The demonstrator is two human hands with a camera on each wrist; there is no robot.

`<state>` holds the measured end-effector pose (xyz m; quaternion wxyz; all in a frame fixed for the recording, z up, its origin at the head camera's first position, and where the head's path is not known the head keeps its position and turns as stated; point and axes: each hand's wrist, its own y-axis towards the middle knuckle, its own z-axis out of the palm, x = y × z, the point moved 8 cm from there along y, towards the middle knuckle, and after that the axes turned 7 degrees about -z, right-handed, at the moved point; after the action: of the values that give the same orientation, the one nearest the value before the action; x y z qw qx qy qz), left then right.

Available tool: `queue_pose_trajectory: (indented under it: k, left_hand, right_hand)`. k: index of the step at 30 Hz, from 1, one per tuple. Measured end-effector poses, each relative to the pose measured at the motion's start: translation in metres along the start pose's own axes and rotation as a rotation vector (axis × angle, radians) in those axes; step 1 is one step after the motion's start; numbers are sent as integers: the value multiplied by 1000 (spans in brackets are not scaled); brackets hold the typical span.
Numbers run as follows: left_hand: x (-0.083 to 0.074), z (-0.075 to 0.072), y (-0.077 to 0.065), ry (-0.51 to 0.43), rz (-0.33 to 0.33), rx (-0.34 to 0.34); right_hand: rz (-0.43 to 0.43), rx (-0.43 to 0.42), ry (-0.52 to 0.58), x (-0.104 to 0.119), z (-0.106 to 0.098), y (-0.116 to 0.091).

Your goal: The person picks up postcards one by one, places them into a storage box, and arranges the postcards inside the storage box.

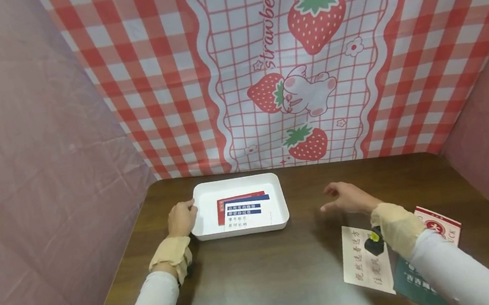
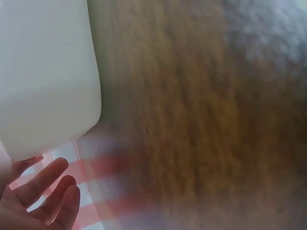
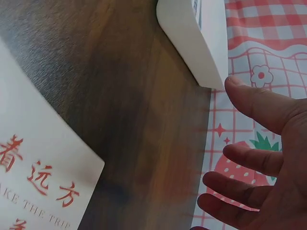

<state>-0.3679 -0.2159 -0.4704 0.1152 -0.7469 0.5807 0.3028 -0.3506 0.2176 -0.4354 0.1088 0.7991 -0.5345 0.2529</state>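
A white tray [image 1: 245, 231] sits near the back edge of the table, with a white and blue card [image 1: 252, 212] lying over a red card [image 1: 221, 216] inside it. At the tray's left side, my left hand [image 1: 182, 218] pinches its rim; the other fingers [image 2: 66, 203] spread loosely below the edge in the left wrist view. My right hand [image 1: 344, 199] hovers right of the tray, fingers apart and relaxed, holding nothing. Close under the right wrist lies a cream card [image 1: 358, 260] with red writing. A green card [image 1: 418, 281] is partly hidden by the right forearm.
A red and white card [image 1: 438, 220] lies behind the right forearm. The brown wooden table [image 1: 260, 283] meets a red checked strawberry cloth [image 1: 171, 80] at the back. Pinkish cloth walls [image 1: 42, 147] stand at both sides.
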Motion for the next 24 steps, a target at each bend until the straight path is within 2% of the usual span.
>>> queue_pose_trajectory:
  k: [9,18,24]
  left_hand:
    - [-7,6,-2,-7,33,21]
    - [-2,2,-4,2,21,-3]
    - [-2,-2,0,5,18,-16]
  right_hand:
    - [45,-5,-124,-13,3,-19]
    - [75,52,-126,-23,11,-26]
    - [45,55,-143,-23,11,-26]
